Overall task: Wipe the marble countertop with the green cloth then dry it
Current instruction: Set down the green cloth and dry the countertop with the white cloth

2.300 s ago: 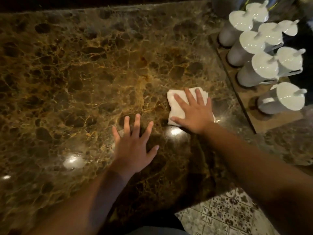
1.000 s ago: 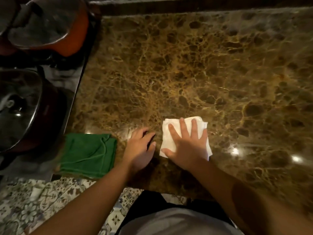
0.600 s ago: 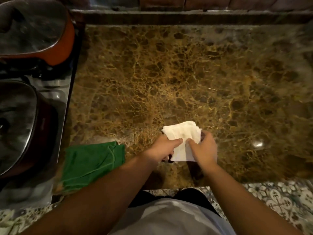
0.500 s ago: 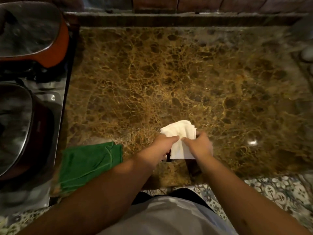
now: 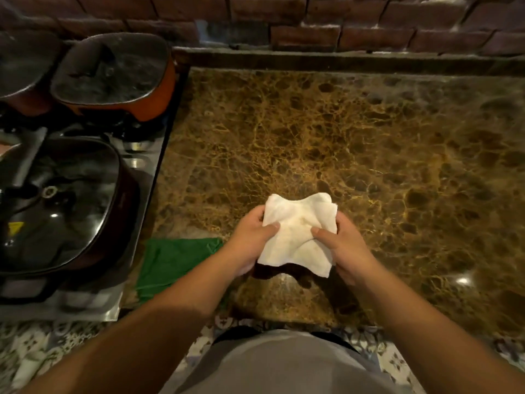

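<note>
White cloth (image 5: 298, 234) is up off the tabletop (image 5: 369, 155) now, spread open between left hand (image 5: 250, 243) and right hand (image 5: 343, 245).

A brick wall (image 5: 312, 21) runs along the top, from ten o'clock to two o'clock. At about ten o'clock an orange pot (image 5: 119, 78) sits under a fogged glass lid (image 5: 110, 65); another lidded pan (image 5: 20, 69) shows just to its left, cut by the edge. At nine o'clock a dark, larger pot (image 5: 71, 203) carries a glass lid with a knob (image 5: 49, 191) and a yellow sticker (image 5: 15, 226). These pots stand on a steel stove (image 5: 133, 177), its dark grates showing between them. Patterned floor tiles (image 5: 42, 345) fill the bottom from seven o'clock, and again at five o'clock. At six o'clock a grey shirt (image 5: 284, 365) shows.
</note>
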